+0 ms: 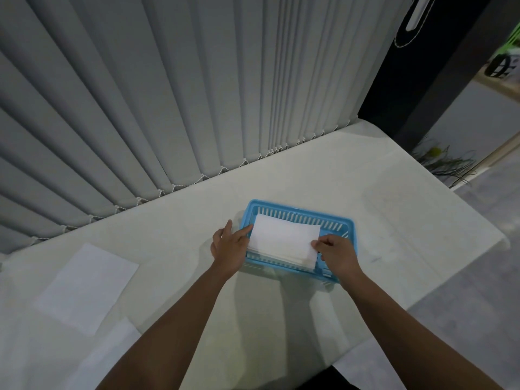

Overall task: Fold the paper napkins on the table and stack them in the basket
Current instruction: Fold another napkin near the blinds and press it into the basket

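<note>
Both hands are at the basket on my feed, apart from each other, one at each short end of the top sheet. My left hand (228, 246) lies with its fingers fairly straight, the index tip touching the left edge of the folded napkin (284, 237); I see no clamp there, only a steadying touch. My right hand (337, 254) has its fingers curled and pinches the napkin's near right corner.

That napkin sits inside the blue slotted basket (298, 213), on top of a stack of folded napkins (298, 261) whose layered edges show along the near side. It lies slightly askew to the basket walls, so I judge this step to be setting it down and squaring it on the pile.

How many sheets are in the stack I cannot count from here, but several are clearly done. What is left shows to my left on the white table (365, 192): one unfolded napkin (87, 285) lies flat well apart from the basket, and a second flat sheet (107, 353) lies nearer the table's front edge, pale and hard to outline against the cloth. So by my reading the job is well along, with at least two napkins to fold and stack. Grey vertical blinds (140, 108) hang behind the table.
</note>
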The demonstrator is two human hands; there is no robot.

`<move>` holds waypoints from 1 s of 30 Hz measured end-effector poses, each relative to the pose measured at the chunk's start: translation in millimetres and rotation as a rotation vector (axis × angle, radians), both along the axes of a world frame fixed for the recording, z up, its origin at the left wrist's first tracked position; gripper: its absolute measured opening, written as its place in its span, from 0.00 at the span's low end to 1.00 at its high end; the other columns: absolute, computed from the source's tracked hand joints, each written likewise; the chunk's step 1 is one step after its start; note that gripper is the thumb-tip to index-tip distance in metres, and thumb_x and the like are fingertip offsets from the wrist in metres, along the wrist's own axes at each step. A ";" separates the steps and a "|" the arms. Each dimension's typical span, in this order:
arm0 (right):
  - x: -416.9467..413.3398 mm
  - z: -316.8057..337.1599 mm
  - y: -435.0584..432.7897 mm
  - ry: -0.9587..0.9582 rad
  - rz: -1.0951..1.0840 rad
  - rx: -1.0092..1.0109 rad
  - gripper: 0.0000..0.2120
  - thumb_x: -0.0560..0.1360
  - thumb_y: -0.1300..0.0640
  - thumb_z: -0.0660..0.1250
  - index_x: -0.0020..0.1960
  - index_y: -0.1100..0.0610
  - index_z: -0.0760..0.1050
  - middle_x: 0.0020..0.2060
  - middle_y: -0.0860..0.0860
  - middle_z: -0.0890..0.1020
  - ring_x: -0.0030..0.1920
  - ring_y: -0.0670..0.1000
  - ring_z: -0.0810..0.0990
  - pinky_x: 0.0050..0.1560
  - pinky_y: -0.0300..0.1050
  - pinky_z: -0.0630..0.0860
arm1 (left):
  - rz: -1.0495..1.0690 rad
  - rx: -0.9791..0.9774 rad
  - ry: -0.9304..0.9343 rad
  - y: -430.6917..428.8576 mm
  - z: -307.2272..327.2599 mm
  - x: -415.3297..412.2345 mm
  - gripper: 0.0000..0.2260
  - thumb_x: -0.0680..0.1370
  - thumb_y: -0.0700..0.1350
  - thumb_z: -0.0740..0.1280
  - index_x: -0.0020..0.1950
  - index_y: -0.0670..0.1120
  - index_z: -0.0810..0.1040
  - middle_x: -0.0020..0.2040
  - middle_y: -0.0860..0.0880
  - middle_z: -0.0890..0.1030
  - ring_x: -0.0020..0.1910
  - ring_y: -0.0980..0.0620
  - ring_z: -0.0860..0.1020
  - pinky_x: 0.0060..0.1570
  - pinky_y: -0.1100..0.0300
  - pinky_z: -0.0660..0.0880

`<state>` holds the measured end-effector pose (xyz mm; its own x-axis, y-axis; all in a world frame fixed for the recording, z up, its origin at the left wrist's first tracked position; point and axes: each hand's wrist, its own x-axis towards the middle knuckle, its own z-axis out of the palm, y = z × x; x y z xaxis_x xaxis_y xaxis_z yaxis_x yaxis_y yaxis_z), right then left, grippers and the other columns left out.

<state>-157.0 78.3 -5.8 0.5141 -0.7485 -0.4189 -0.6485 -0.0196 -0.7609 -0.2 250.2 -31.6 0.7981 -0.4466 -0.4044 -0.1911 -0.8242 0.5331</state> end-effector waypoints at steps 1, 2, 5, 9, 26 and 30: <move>-0.2 -0.7 0.0 0.001 0.002 -0.002 0.07 0.75 0.57 0.68 0.38 0.55 0.78 0.41 0.51 0.81 0.41 0.51 0.77 0.49 0.46 0.73 | -0.009 0.003 -0.009 -0.3 0.0 -0.9 0.20 0.82 0.46 0.50 0.70 0.64 0.67 0.79 0.49 0.54 0.75 0.46 0.53 0.72 0.50 0.55; -0.4 -1.3 0.3 0.004 0.002 -0.004 0.07 0.75 0.57 0.68 0.38 0.55 0.77 0.42 0.51 0.81 0.41 0.51 0.77 0.50 0.47 0.73 | -0.018 0.004 -0.021 -0.6 -0.4 -1.8 0.20 0.82 0.46 0.50 0.70 0.63 0.67 0.79 0.49 0.54 0.74 0.46 0.54 0.71 0.51 0.55; -1.5 -4.5 0.2 0.006 -0.003 -0.007 0.07 0.75 0.57 0.69 0.38 0.55 0.78 0.43 0.51 0.82 0.39 0.50 0.78 0.49 0.47 0.74 | -0.039 0.012 -0.050 -0.3 -2.0 -3.5 0.19 0.82 0.46 0.51 0.71 0.62 0.67 0.79 0.49 0.54 0.74 0.46 0.55 0.71 0.53 0.56; -4.1 -7.5 1.2 0.013 0.006 -0.006 0.06 0.74 0.56 0.69 0.39 0.53 0.78 0.42 0.51 0.82 0.41 0.51 0.78 0.52 0.48 0.74 | -0.046 -0.008 -0.052 0.3 -0.2 -8.9 0.19 0.82 0.47 0.53 0.72 0.60 0.66 0.78 0.50 0.55 0.74 0.48 0.54 0.74 0.52 0.55; -4.7 -15.6 14.2 0.201 0.361 -0.682 0.31 0.77 0.42 0.61 0.75 0.52 0.59 0.75 0.52 0.62 0.74 0.56 0.60 0.73 0.53 0.58 | -0.218 -0.053 -0.273 4.2 2.9 -13.8 0.25 0.80 0.50 0.55 0.77 0.54 0.53 0.79 0.50 0.51 0.76 0.46 0.52 0.75 0.47 0.48; 2.9 -27.0 21.3 0.363 0.651 -0.666 0.42 0.72 0.28 0.37 0.78 0.52 0.43 0.79 0.50 0.45 0.78 0.55 0.41 0.75 0.57 0.37 | -0.497 0.098 -0.445 -6.9 -1.5 -14.0 0.29 0.78 0.63 0.37 0.78 0.55 0.46 0.80 0.50 0.45 0.79 0.48 0.45 0.75 0.44 0.41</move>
<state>-154.1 99.5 -32.8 0.8316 -0.5059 -0.2293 -0.5509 -0.8041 -0.2236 -14.2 243.3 -33.0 0.6073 -0.7817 -0.1416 -0.7443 -0.6222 0.2427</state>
